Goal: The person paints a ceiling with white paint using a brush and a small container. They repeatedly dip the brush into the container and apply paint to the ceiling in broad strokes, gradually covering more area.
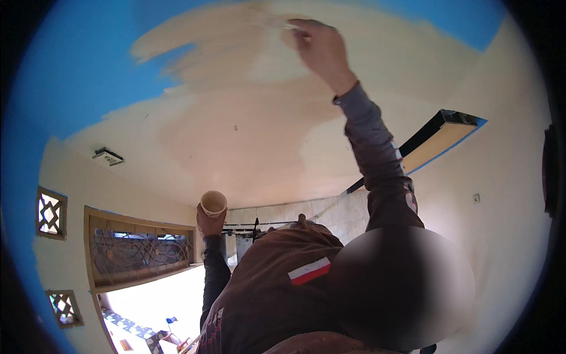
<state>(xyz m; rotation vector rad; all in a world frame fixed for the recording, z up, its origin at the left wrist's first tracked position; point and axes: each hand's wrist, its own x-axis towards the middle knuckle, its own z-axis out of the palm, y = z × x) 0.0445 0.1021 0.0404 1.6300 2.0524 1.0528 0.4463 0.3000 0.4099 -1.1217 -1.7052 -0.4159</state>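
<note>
My right hand (321, 50) is raised high against the painted surface, its fingers closed around a pale, motion-blurred paintbrush (285, 25). The brush tip meets the cream paint (271, 65), which lies in broad, uneven strokes over bright blue (88, 65). Lower and to the left, my left hand (209, 224) is wrapped round a small beige cup (213, 203). The cup's open mouth shows, but I cannot make out what is inside. Both my arms wear dark sleeves.
A long dark-edged recess or panel (445, 133) runs along the right side. At left are a small fixture (108, 157), two lattice vents (52, 212) and a doorway with an ornate grille (138, 253). A wall socket (476, 199) sits at right.
</note>
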